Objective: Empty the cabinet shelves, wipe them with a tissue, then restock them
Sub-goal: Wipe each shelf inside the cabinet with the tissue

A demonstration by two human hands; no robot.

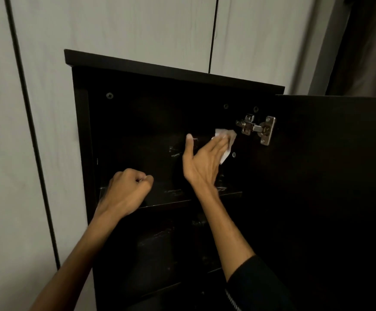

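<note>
Right of frame centre the right hand [205, 160] presses a light, limp, tearable tissue [226, 142] flat-fingered against the cabinet [173, 72] wall, left hand [127, 191] clenched, empty.

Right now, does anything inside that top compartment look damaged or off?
Pale scuffs or smears mark the dark back panel and the top shelf near its right end. Whether dust or scratches is unclear. The hinge looks intact.

A black cabinet [173, 72] with a black open door [335, 176] and pale scuff streaks on its dark shelf [173, 196]. A white tissue [227, 142]. A silver metal hinge [258, 129]. Pale grey wood-grain panels [115, 25] behind, split by thin dark lines. A black sleeve [256, 286].
</note>
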